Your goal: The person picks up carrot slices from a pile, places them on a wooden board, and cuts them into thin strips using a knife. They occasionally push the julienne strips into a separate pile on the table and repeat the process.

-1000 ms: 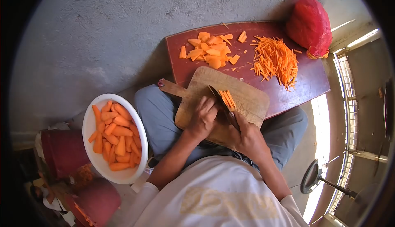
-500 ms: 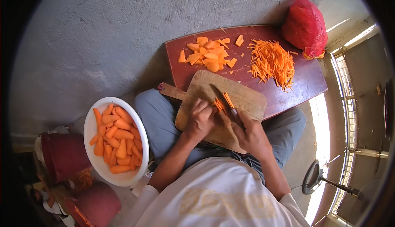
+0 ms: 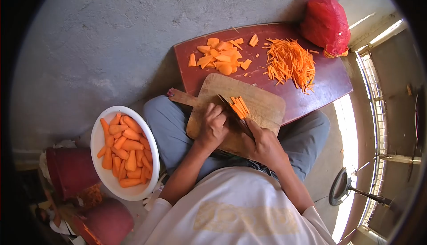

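A wooden cutting board (image 3: 267,105) with a handle rests across my lap, against the low table. My right hand (image 3: 268,147) is closed around a knife (image 3: 240,119), its blade pointing away from me over the board. Cut carrot sticks (image 3: 239,107) lie against the blade's right side. Left of the blade, my left hand (image 3: 213,128) presses on the board with curled fingers; what they hold, if anything, is hidden. Beyond the board are a pile of carrot slices (image 3: 222,56) and a heap of thin carrot strips (image 3: 291,65).
The slices and strips lie on a dark red table (image 3: 329,82), with a red mesh sack (image 3: 327,22) at its far right. At my left stands a white basin (image 3: 155,165) of peeled carrots (image 3: 129,145). Dark red buckets (image 3: 71,169) stand further left, beside a grey wall (image 3: 98,45).
The knife has shifted left towards my left fingers, and more carrot sticks now lie grouped on its right side. The whole view has moved slightly.
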`<state>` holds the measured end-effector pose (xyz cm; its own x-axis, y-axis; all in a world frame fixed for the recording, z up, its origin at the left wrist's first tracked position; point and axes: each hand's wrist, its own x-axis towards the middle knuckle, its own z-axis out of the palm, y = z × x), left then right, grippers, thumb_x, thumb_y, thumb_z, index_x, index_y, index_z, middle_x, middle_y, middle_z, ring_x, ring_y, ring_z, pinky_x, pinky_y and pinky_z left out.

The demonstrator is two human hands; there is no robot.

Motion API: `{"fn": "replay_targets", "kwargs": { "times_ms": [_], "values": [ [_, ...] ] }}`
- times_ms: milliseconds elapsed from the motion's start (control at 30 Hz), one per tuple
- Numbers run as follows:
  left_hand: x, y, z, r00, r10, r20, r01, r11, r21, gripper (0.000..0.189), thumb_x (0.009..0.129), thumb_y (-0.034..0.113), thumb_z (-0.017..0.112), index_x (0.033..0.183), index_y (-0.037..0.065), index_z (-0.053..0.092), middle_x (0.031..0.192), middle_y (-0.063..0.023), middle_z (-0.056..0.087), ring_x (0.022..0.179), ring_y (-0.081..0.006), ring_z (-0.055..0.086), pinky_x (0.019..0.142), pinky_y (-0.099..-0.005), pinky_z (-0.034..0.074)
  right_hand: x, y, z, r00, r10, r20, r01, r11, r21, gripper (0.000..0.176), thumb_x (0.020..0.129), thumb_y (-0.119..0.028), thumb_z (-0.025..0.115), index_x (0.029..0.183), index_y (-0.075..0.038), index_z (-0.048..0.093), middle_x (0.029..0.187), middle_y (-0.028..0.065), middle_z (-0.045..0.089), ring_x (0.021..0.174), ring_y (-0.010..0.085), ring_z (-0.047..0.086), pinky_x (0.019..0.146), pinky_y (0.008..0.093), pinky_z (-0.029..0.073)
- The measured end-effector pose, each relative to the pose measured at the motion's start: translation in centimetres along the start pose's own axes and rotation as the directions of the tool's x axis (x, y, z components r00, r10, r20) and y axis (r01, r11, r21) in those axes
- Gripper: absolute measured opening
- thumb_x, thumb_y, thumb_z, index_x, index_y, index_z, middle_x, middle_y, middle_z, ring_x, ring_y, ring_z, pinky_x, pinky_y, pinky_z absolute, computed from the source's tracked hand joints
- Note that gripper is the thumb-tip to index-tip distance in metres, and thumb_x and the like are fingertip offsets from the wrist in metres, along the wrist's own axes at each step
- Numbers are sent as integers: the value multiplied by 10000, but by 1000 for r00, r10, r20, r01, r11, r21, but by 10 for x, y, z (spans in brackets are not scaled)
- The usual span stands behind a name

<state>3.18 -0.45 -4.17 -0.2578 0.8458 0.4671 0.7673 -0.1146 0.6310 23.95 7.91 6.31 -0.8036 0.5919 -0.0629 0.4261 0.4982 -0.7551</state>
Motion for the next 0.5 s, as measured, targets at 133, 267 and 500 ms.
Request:
{"fn": "replay_targets", "kwargs": {
  "times_ms": [133, 267, 500],
  "values": [
    [5, 3, 1, 996, 28, -83, -35, 997, -73, 280, 740, -77, 641, 996, -12, 734, 987, -195, 640, 940, -453, 577, 853, -548, 521, 2, -1, -11, 1000, 6, 28, -7, 998, 57, 490, 1021, -148, 742, 1457, 44, 629, 910, 343, 730, 856, 523, 745, 769, 558, 583],
    [4, 0, -1, 999, 36, -38, -37, 999, -31, 309, 750, -68, 667, 1043, -16, 751, 1010, -193, 656, 950, -454, 589, 857, -545, 522, -2, 10, 6, 999, -39, -31, 39, 999, 4, 455, 1022, -138, 737, 1433, 30, 642, 889, 331, 715, 819, 509, 738, 740, 535, 574],
    [7, 5, 0, 990, -21, -141, 13, 998, -59, 139, 867, -78, 730, 992, -26, 761, 936, -175, 678, 904, -406, 636, 797, -497, 549, 0, 4, -17, 999, 23, 22, -25, 996, 91, 399, 1030, -114, 716, 1395, 31, 648, 886, 302, 709, 836, 499, 736, 744, 504, 570]
  ]
}}
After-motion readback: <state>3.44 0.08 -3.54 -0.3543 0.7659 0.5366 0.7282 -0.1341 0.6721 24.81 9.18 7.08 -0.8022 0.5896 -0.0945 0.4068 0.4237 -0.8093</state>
